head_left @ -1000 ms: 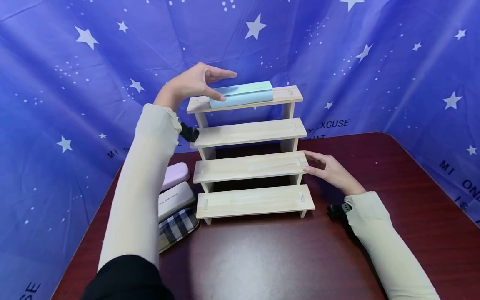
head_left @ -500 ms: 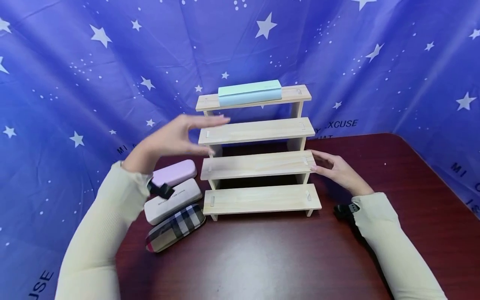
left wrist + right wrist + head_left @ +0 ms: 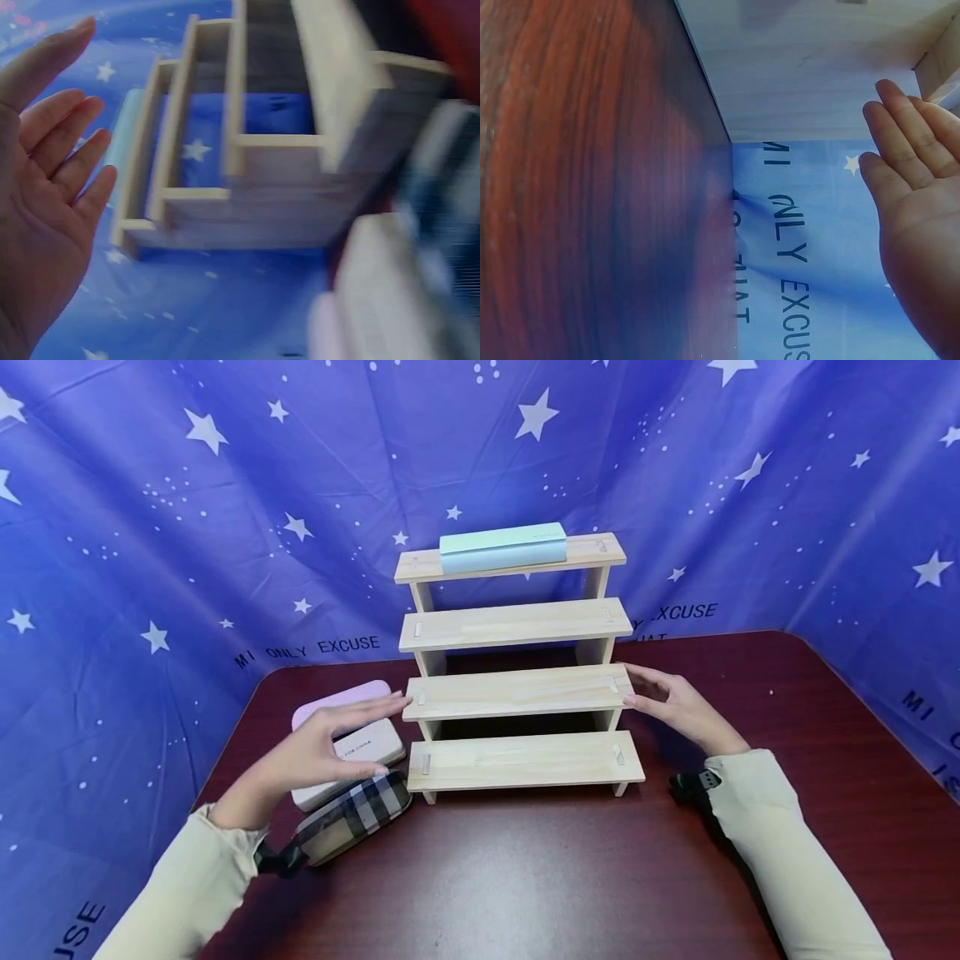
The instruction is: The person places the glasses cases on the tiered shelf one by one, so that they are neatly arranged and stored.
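Though half-hidden, white lettered case [image 3: 381, 741]

Mint green and light blue coloured the oblong case [image 3: 503, 550] on the pale four-step wooden stand [image 3: 517, 692]. Near the left edge of the dark red-brown wooden desk [image 3: 525, 877] were a rounded lilac case [image 3: 358, 692], a white dark-lettered case [image 3: 381, 742] and a black-white-tan plaid case [image 3: 360, 817]. White stars dotted the blue cloth curtain [image 3: 360, 477].

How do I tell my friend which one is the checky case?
Find the stepped wooden shelf on the dark red table. By the left end of its lowest step lies the plaid glasses case. Unlike the white case and lilac case behind it, it has checks.
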`<state>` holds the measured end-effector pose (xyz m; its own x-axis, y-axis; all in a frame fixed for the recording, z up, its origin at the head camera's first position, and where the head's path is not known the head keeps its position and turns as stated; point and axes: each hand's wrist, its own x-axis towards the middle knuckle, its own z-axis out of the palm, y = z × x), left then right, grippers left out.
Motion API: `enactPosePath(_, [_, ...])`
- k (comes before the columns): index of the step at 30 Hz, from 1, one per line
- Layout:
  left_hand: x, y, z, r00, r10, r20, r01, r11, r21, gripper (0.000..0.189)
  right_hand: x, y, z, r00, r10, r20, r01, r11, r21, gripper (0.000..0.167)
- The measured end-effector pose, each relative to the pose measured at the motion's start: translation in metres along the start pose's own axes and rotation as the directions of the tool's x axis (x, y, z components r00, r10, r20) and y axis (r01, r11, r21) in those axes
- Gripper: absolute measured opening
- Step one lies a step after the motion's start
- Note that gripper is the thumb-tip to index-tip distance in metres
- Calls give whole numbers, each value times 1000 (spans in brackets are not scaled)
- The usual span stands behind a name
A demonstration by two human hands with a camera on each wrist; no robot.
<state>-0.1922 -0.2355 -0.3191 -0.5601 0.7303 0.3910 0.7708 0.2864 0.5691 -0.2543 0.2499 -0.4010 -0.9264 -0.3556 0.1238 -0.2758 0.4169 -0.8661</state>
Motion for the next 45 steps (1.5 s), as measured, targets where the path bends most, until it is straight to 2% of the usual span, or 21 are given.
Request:
enactPosePath(4, [-25, -11, 19, 999, -42, -27, 40, 998, -58, 79, 1, 0, 0, 1000, -1, 1, 1, 1000, -8, 58])
enactPosePath(7, [-41, -18, 29, 994, -105, -24, 103, 990, -99, 80, 1, -1, 0, 1000, -9, 1, 9, 1000, 2, 58])
enactPosePath(13, [-65, -32, 40, 974, -225, 0, 223, 964, -147, 76, -2, 0, -2, 1000, -14, -11, 14, 1000, 4, 56])
enactPosePath(21, [-95, -47, 48, 957, -290, 27, 291, 948, -128, 76, -3, 1, -1, 1000, -11, -6, 11, 1000, 19, 56])
enactPosePath(24, [-102, -50, 49, 957, -288, 46, 291, 950, -114, 80, -3, 1, -1, 1000, -16, -1, 16, 999, 31, 56])
enactPosePath(30, [-109, -55, 50, 967, -246, 70, 254, 959, -125, 84, -2, 1, -1, 1000, -20, 3, 19, 999, 42, 56])
enactPosePath(32, [-111, -55, 50, 963, -261, 67, 268, 955, -127, 84, -2, 1, -1, 1000, -24, 4, 24, 999, 46, 56])
enactPosePath(35, [-114, -54, 49, 950, -304, 71, 311, 944, -113, 86, -2, 1, 0, 999, -37, 4, 36, 998, 49, 56])
enactPosePath(41, [-119, -52, 50, 907, -408, 110, 416, 907, -63, 96, -1, 1, 0, 999, -40, 3, 39, 998, 41, 57])
enactPosePath(43, [-120, -52, 50, 901, -418, 117, 428, 901, -71, 99, 0, 2, 0, 999, -42, 4, 42, 998, 38, 57])
enactPosePath(45, [-120, -51, 51, 902, -414, 120, 425, 902, -81, 100, 0, 2, 1, 999, -45, 4, 45, 998, 38, 57])
